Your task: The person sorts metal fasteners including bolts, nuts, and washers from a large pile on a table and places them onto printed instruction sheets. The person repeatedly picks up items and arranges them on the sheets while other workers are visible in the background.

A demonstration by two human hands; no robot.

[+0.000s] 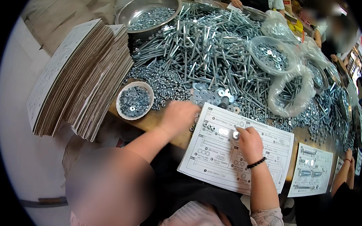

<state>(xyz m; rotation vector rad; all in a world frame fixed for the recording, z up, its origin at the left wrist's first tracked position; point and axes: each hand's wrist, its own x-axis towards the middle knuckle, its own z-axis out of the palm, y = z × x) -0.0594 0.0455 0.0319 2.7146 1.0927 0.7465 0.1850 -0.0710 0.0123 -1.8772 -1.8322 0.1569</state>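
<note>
A white printed card (215, 157) with outlines of parts lies at the table's front edge. My right hand (249, 142) rests on it, fingertips pinched on a washer (236, 135) near the card's upper middle. A few washers and nuts (208, 126) lie on the card's upper left. My left hand (180, 116) is curled, palm down, at the card's upper left corner, touching loose nuts and washers; what it holds is hidden. A black bead bracelet (256, 162) circles my right wrist.
A huge heap of long bolts (205, 44) covers the table. A small white bowl of washers (134, 100), a stack of folded cardboard (84, 75), metal basins (147, 11), clear bags (288, 94) and another printed card (311, 171) surround it. Other people sit far right and back.
</note>
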